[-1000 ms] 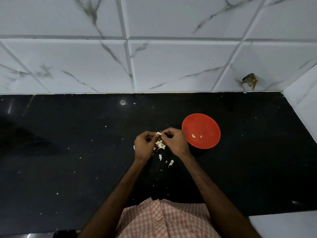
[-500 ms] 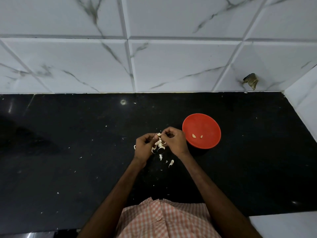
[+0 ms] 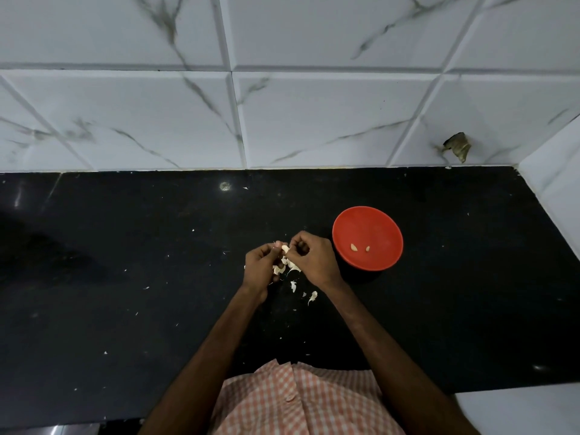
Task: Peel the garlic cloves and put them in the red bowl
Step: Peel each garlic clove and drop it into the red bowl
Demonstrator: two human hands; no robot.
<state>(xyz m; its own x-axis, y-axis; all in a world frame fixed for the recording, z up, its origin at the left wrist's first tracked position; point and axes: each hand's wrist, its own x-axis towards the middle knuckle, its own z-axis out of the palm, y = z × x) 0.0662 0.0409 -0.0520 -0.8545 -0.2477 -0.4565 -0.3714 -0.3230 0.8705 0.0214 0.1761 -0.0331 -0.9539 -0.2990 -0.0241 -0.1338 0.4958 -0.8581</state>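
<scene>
A pale garlic clove [image 3: 285, 248] is pinched between the fingertips of my left hand [image 3: 259, 267] and my right hand [image 3: 315, 260], both held close together just above the black counter [image 3: 125, 262]. More garlic pieces and skins [image 3: 287, 267] lie under and between the hands, partly hidden by them. The red bowl [image 3: 381, 221] stands just right of my right hand. Two peeled cloves [image 3: 359, 247] lie inside it.
Loose white skin scraps [image 3: 312, 297] lie on the counter near my wrists, and small flecks are scattered wider. A white marbled tile wall [image 3: 282, 120] rises behind the counter, with a side wall [image 3: 558, 183] at the far right.
Both hands stay in the same spot and keep working the clove; fingers shift slightly and the pale clove shows more at the top between them.
</scene>
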